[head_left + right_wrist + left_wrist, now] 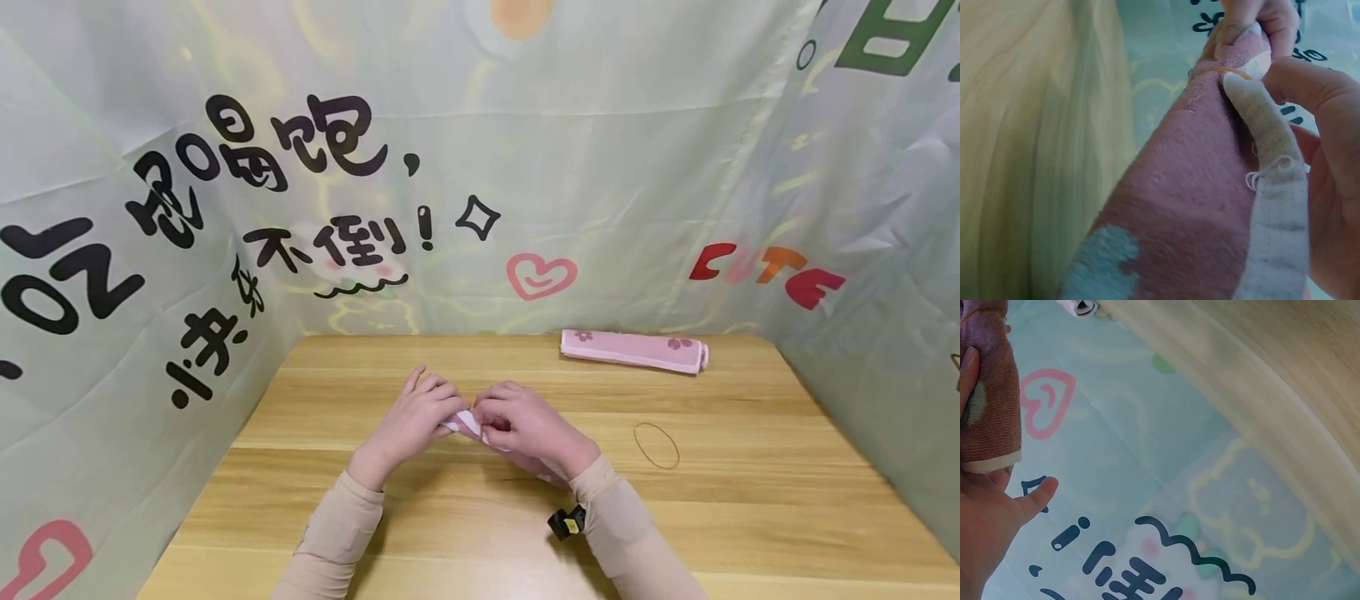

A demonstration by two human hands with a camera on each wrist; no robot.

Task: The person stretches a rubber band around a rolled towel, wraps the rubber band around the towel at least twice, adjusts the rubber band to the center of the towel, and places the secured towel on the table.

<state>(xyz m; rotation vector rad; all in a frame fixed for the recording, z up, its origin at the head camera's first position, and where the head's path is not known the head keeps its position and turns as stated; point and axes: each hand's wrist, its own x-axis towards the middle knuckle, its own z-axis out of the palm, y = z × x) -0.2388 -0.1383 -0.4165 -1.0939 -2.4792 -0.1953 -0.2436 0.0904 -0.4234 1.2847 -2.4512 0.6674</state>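
Both hands work on a rolled pink towel point(529, 461) with pale spots and a white edge, held over the table. A thin rubber band point(1235, 70) runs round it near one end, drawing it narrow. My left hand point(416, 417) grips that end, thumb and fingers on the cloth. In the left wrist view, the left hand point(991, 531) lies along the roll, one fingertip sticking out past its rim. My right hand point(528, 421) curls round the roll beside the band. In the right wrist view, the right hand point(1335, 125) has its thumb tip close by the band; its other fingers are partly hidden behind the towel.
Another rolled pink towel point(633, 352) lies at the back right of the wooden table point(315, 500). A loose rubber band point(656, 445) lies to the right of my hands. A small black device point(566, 522) shows at my right wrist. Printed cloth walls point(637, 183) surround the table.
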